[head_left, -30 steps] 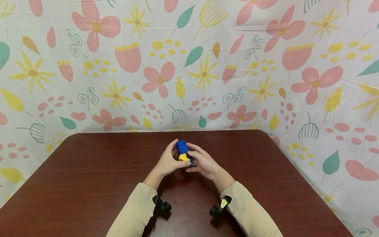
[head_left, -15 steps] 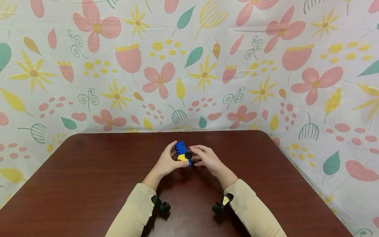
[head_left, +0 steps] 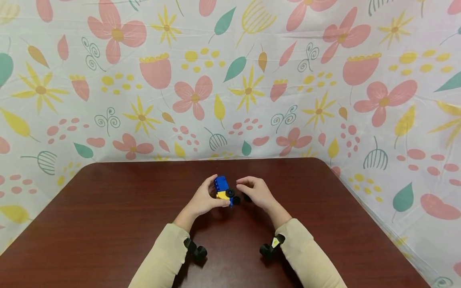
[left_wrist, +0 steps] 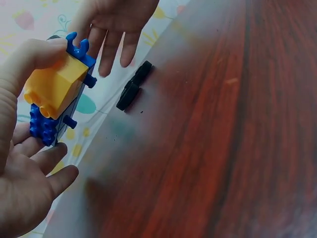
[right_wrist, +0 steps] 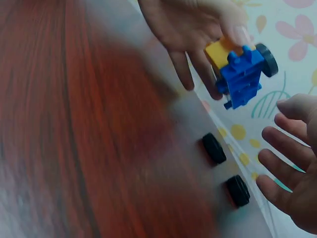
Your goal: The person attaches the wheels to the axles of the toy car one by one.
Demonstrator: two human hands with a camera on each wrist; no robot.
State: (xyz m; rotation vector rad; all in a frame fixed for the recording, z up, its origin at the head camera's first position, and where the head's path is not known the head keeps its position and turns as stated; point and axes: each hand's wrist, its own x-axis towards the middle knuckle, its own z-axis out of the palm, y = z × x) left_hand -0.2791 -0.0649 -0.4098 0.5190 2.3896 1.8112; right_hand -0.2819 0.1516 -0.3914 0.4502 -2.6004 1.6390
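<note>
A toy vehicle of blue and yellow building blocks (head_left: 221, 185) is held tilted above the table in my left hand (head_left: 202, 199), thumb on the yellow block and fingers beneath. One black wheel (right_wrist: 267, 59) sits on its near side; on the other side, bare blue pegs (left_wrist: 89, 81) show in the left wrist view. My right hand (head_left: 257, 193) hovers just right of the toy, apart from it, with relaxed fingers and nothing between them. Two loose black wheels, one nearer the toy (right_wrist: 214, 148) and another (right_wrist: 238, 191), stand on the table between and below the hands.
The dark red-brown wooden table (head_left: 108, 216) stretches out around both hands. Behind it hangs a white cloth (head_left: 230, 132) printed with flowers and leaves. Each wrist carries a black camera mount, the left one (head_left: 196, 250) and the right one (head_left: 271, 247).
My right hand has let go of the toy and drawn away to the right, uncovering the wheel on it and loose wheels on the table. The left hand has lowered the toy slightly.
</note>
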